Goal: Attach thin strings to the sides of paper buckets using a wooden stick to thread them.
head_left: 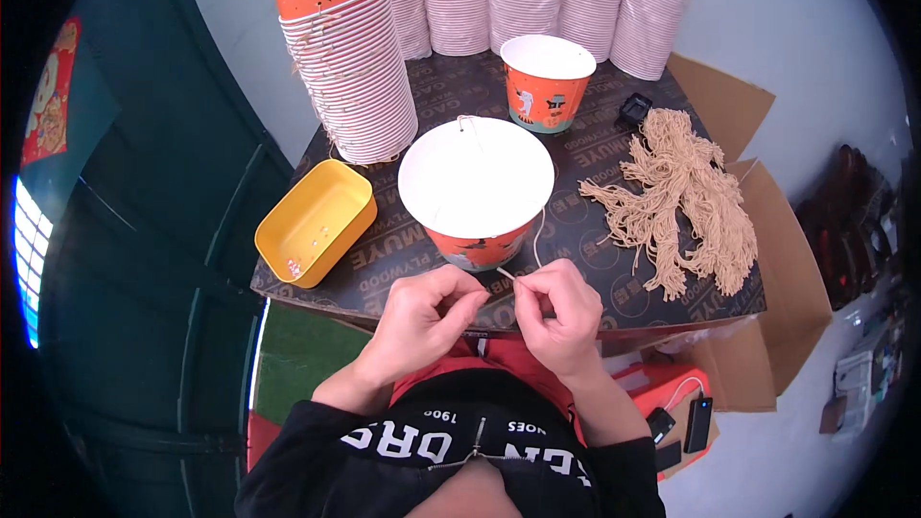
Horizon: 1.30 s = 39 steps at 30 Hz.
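Observation:
A paper bucket [477, 177] with a white inside and an orange printed outside stands near the table's front edge. A thin beige cord [538, 240] hangs from the right side of its rim and runs down to my right hand [559, 317]. That hand pinches the cord between thumb and forefinger, with a short end sticking out to the left. Just left of it, my left hand [424, 319] is closed in a pinch in front of the bucket. What it holds, if anything, is too small to make out. Another cord loop shows at the bucket's far rim.
A yellow plastic tub [324, 216] with small bits inside sits at the left. A second bucket [547, 86] and a small black box [634, 110] stand farther back. Beige cords [693, 201] lie bundled at the right. Tall bucket stacks [360, 77] line the back; an open carton [782, 278] adjoins the table.

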Each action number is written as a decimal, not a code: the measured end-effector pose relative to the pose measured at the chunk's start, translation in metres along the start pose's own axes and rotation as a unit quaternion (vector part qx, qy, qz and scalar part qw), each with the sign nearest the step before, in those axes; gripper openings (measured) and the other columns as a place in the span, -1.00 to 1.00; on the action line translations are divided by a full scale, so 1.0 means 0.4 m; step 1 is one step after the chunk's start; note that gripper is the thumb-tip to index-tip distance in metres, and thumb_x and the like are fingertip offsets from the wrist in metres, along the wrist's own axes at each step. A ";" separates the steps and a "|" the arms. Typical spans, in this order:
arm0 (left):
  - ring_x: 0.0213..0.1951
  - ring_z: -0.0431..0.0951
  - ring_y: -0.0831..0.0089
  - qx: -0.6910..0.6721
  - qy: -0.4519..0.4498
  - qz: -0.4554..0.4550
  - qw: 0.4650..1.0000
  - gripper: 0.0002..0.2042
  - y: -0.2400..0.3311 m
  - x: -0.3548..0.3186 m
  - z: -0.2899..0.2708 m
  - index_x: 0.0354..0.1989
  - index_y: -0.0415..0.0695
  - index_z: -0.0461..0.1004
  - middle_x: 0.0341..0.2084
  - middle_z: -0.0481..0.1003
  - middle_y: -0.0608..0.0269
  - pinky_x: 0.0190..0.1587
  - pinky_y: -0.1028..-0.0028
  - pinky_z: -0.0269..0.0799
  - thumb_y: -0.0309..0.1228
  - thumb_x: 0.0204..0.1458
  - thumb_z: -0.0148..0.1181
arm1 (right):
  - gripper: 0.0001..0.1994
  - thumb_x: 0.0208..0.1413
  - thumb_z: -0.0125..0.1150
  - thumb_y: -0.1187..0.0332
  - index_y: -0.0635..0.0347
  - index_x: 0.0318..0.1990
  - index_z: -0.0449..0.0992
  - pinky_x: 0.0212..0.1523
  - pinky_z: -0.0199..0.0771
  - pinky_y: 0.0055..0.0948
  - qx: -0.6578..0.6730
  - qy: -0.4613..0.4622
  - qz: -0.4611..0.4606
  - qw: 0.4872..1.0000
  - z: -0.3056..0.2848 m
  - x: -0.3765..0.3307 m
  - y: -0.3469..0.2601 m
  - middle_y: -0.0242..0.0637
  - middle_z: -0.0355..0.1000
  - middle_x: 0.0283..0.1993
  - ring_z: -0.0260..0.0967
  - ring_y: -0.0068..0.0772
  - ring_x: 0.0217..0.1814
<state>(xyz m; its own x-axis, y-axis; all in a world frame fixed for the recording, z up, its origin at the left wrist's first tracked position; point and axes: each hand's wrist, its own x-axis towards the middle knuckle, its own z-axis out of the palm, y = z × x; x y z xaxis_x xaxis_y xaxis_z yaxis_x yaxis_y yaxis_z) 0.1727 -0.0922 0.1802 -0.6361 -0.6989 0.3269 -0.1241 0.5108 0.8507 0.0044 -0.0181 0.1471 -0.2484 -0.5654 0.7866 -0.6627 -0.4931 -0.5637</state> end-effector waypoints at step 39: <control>0.08 0.39 0.12 0.252 -0.308 0.171 0.901 -0.63 0.049 0.317 -0.155 0.09 -0.15 0.50 -0.05 0.46 0.06 0.16 0.25 0.30 -0.60 0.07 0.12 | -0.78 -0.14 0.32 0.65 0.20 -0.45 0.37 -0.58 0.34 -0.28 -0.140 0.052 -0.075 0.986 0.088 0.057 0.053 -0.23 0.28 -0.53 0.34 -0.16 -0.57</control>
<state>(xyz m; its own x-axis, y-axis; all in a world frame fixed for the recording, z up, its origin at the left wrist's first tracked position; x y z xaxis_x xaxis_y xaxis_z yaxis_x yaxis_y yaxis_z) 0.1370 -0.2017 0.2639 -0.9857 -0.1260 0.1121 -0.0715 0.9144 0.3985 0.0097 -0.0647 0.1440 -0.1946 -0.4218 0.8856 -0.8630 -0.3556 -0.3590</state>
